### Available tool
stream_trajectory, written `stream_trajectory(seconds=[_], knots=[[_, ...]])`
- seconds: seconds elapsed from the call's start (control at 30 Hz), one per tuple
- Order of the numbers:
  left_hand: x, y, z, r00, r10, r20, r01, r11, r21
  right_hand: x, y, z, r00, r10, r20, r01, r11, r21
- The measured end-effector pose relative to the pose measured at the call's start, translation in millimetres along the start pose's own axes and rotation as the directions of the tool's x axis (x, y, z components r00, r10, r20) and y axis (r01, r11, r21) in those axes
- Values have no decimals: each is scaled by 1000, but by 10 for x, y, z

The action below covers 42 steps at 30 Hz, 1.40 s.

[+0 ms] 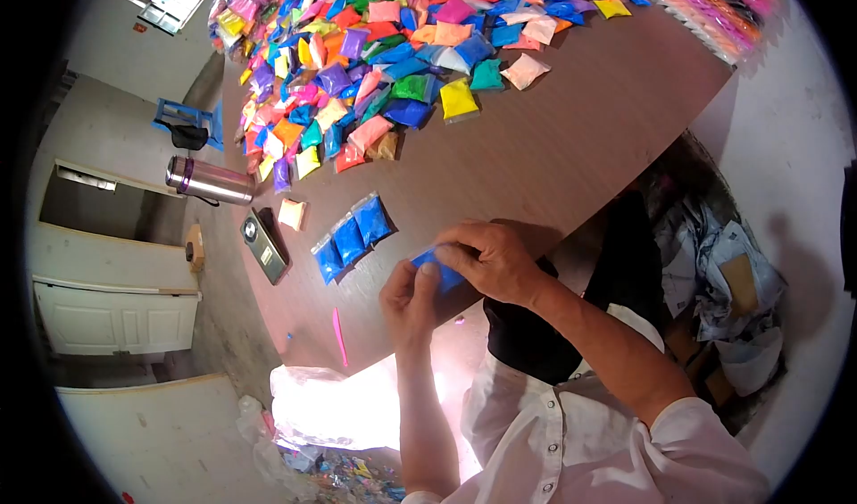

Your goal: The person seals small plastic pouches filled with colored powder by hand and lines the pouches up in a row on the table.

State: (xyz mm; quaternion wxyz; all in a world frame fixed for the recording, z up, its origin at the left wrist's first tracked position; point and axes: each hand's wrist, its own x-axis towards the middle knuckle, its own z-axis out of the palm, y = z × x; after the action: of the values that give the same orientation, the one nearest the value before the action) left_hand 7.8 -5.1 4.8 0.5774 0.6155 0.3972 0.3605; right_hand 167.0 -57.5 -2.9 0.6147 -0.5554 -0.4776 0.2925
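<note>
Pinching a blue packet over a brown surface

The left hand and right hand both grip it between thumb and fingers, near the edge. Three blue packets lie side by side beyond, then a heap of colourful packets.

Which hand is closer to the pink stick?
Left. The left hand sits up and right of the pink stick in the picture, pinching a blue packet; the right hand, also on that packet, is farther up and right.
</note>
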Motion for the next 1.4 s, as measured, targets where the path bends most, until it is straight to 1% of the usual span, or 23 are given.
stream_trajectory(seconds=[0.07,0.2,0.27,0.3,0.37,0.4,0.47,0.5,0.57,0.7,0.77,0.8,0.87,0.9,0.97,1.1,1.17,1.27,1.4], knots=[[5,-55,-30,1000,24,-17,-25,999,-38,13,-75,-29,998,-12,68,15,999,-49],[2,-86,-56,997,63,-37,-65,996,-54,8,-80,-46,993,-68,92,77,992,-98],[1,-119,-77,1000,24,-20,-24,1000,-4,-6,-54,-33,995,31,92,-32,999,7],[4,-107,-77,1000,23,-19,-23,1000,-4,-12,-47,-32,995,31,91,-32,999,7],[15,-73,-63,1000,-6,9,6,1000,11,-21,-35,-40,982,155,104,-162,985,63],[18,-84,-57,1000,-6,9,6,1000,11,-19,-27,-43,983,155,103,-162,985,63],[23,-117,-46,999,13,31,-13,1000,-9,-15,-12,-46,996,74,57,-75,997,21],[24,-109,-47,999,13,31,-12,1000,-9,-16,-9,-41,996,74,57,-76,997,21],[25,-86,-55,999,-7,46,8,1000,-16,-15,-7,-26,1000,6,29,-5,1000,-25],[23,-137,-76,999,34,19,-32,997,-70,-15,-126,-50,996,12,85,-5,997,-78],[30,-200,-128,1000,22,20,-19,995,-102,-25,-20,-2,994,-97,53,101,991,-91],[29,-184,-126,1000,21,18,-19,995,-102,-33,-5,9,994,-96,54,101,991,-90],[35,-114,-83,999,-17,47,21,995,-93,-47,16,2,997,47,65,-50,998,40],[29,-79,-55,999,-17,47,21,995,-93,-44,4,-16,997,47,65,-49,998,40],[15,-10,-2,997,-18,76,23,998,-60,-28,-35,-57,987,123,100,-132,988,85],[14,23,7,996,-34,84,39,998,-57,-31,-36,-55,990,113,81,-117,992,37],[29,-48,-27,998,-5,70,9,998,-60,-24,-39,-38,998,32,55,-31,999,-13],[33,-108,-64,998,16,53,-12,996,-91,-9,-93,-41,998,19,66,-17,999,-33],[34,-79,-75,997,-12,72,17,998,-63,-19,-7,-32,993,76,90,-78,997,17]])
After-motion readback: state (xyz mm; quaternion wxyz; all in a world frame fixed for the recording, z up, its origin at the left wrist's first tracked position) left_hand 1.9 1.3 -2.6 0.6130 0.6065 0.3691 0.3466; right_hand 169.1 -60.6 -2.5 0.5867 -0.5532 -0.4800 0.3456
